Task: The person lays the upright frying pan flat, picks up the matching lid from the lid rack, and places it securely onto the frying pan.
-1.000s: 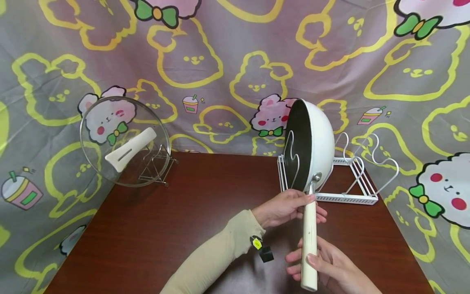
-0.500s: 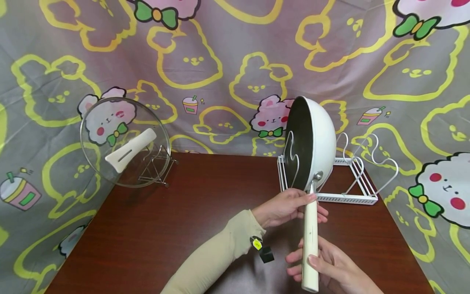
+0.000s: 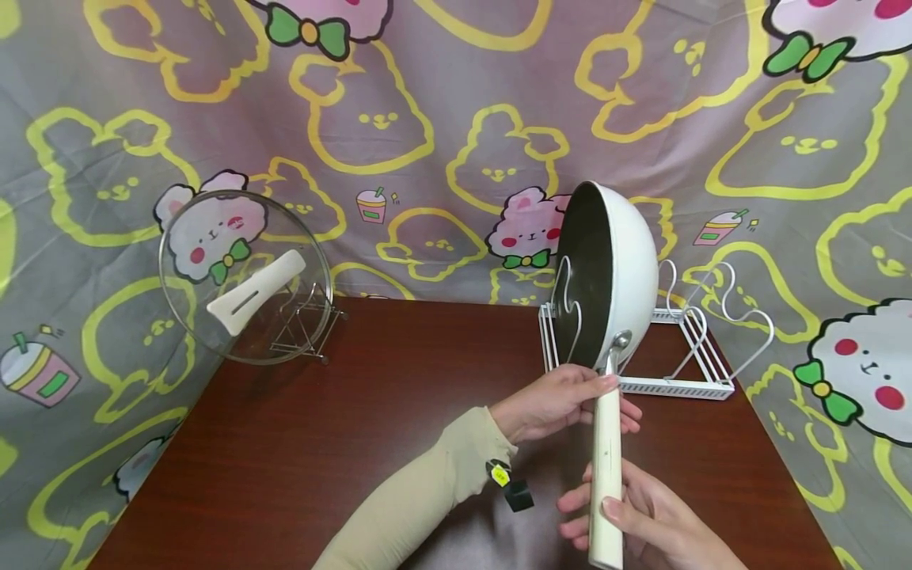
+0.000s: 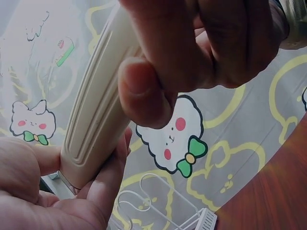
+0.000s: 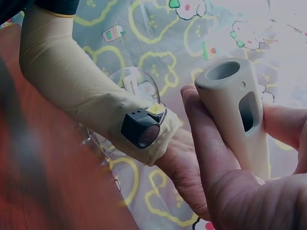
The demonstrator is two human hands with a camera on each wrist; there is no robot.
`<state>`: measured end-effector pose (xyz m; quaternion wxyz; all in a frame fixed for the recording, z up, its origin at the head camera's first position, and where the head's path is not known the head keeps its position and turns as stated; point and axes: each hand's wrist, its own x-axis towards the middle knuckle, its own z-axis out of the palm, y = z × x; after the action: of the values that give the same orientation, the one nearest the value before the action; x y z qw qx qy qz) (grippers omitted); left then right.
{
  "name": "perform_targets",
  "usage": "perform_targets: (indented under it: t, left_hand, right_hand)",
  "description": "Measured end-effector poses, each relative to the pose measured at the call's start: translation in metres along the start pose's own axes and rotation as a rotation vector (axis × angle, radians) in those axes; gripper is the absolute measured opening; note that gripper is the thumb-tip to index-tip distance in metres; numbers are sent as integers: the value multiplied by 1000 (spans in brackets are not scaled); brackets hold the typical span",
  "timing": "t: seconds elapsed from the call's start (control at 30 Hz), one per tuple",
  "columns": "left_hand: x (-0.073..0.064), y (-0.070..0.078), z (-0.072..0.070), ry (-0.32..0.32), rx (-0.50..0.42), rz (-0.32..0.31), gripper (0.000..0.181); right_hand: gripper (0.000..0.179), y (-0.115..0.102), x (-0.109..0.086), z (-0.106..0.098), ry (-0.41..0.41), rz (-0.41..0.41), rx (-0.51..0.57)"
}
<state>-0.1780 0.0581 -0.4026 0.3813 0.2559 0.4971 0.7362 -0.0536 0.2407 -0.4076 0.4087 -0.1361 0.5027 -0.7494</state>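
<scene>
A white wok [image 3: 634, 265] with a black inside stands on edge in the white wire rack [image 3: 673, 387], its opening facing left. Its cream handle [image 3: 606, 467] points toward me. My left hand [image 3: 549, 404] grips that handle close to the metal joint, thumb on top and fingers passing beneath. Lower down, my right hand [image 3: 651, 511] holds the handle near its end, thumb on one side and fingers on the other. In the right wrist view the handle's hollow end [image 5: 223, 70] and side slot show between thumb and fingers.
A glass lid [image 3: 214, 226] with a cream grip [image 3: 258, 291] leans upright in a small metal stand [image 3: 306, 328] at the back left. Curved wire dividers [image 3: 748, 313] rise on the rack's right side. A patterned curtain [image 3: 442, 95] hangs behind the brown table [image 3: 399, 380].
The wok has shifted slightly to the right and its top edge has risen a little in view. Both hands keep their hold on the handle and move slightly right with it.
</scene>
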Motion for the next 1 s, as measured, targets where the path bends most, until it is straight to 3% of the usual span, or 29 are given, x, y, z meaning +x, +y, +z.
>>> perform_targets:
  t: [1.0]
  left_hand:
    - [-1, 13, 11, 20, 12, 5, 45]
  right_hand:
    - [28, -8, -6, 5, -65, -19, 60]
